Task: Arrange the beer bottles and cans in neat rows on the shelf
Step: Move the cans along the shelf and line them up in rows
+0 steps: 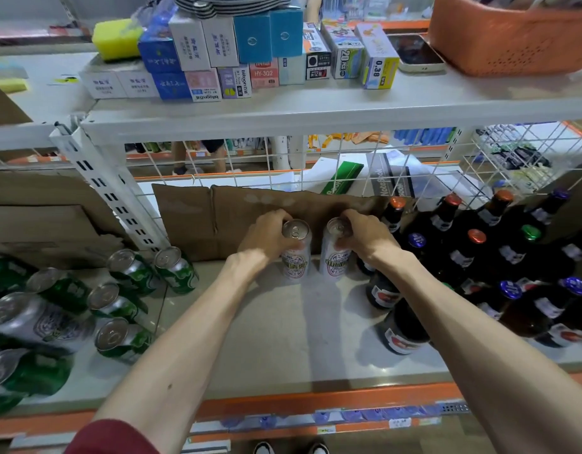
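Observation:
Two tall white beer cans stand upright side by side at the back of the shelf [283, 329], against a cardboard sheet. My left hand [266, 235] grips the top of the left white can [296, 257]. My right hand [365, 235] grips the top of the right white can [334, 260]. Several green cans [174, 268] stand in loose rows on the left part of the shelf, with one large silver can [37, 322] among them. Several dark brown beer bottles [476, 253] with orange, blue and green caps crowd the right side.
A cardboard sheet [217, 217] and a white wire grid [315, 165] back the shelf. The upper shelf [315, 109] overhangs, carrying small boxes, a yellow sponge, a phone and an orange basket [512, 40]. An orange price rail [315, 404] edges the front. My shoes show below.

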Demonstrator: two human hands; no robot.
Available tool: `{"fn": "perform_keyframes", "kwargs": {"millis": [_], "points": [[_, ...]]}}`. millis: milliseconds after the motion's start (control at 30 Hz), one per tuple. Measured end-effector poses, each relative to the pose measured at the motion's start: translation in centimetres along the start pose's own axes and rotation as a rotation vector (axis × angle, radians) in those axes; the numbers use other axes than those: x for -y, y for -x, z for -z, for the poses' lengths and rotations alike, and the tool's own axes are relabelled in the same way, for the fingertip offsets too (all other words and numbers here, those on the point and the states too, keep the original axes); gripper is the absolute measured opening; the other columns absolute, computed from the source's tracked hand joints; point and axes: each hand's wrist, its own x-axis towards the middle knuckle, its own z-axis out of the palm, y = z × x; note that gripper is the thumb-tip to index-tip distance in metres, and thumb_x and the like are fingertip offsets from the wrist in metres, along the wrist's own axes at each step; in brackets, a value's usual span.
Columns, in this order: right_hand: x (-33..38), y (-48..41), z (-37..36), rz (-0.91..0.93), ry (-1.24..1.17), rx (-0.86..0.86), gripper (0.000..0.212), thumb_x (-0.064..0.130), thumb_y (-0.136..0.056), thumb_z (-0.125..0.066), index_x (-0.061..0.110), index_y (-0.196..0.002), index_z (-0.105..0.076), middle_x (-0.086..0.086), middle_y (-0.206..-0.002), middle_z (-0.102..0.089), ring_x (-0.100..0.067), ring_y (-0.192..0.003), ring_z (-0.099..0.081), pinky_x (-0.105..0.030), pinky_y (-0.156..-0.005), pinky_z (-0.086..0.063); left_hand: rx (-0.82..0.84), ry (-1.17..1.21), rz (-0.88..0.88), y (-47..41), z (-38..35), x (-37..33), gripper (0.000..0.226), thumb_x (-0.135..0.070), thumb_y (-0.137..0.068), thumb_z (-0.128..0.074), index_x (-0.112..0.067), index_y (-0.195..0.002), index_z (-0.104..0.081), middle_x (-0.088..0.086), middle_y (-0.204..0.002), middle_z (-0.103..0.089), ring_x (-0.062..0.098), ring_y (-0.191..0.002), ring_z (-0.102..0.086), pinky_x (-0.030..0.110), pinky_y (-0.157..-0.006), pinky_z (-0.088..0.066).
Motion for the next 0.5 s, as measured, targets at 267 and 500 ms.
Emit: {"fn": "perform_keyframes", "kwargs": {"millis": [267,500], "points": [[-0.2,0.21,-0.1,-0.022,-0.001,0.004,0.056,0.026,-0.076,-0.076,0.016,-0.126,-0.052,-0.016,-0.12,-0.064,-0.038,-0.109,-0.059,-0.044,-0.089,-0.049,-0.064,0.019,0.052,0.72,-0.56,-0.4,0.048,-0.036,-0.07,-0.086,-0.017,-0.107,-0.064,0.001,-0.104,-0.067,0.024,-0.095,-0.062,0.038,-0.08,-0.049],[-0.34,0.26,-0.33,-0.028,0.002,0.01,0.063,0.028,-0.08,-0.076,0.016,-0.134,-0.046,-0.017,-0.125,-0.061,-0.038,-0.115,-0.056,-0.045,-0.091,-0.048,-0.078,0.03,0.069,1.09,-0.78,-0.79,0.05,-0.035,-0.069,-0.087,-0.018,-0.109,-0.063,0.001,-0.106,-0.066,0.025,-0.097,-0.062,0.041,-0.083,-0.05]]}}
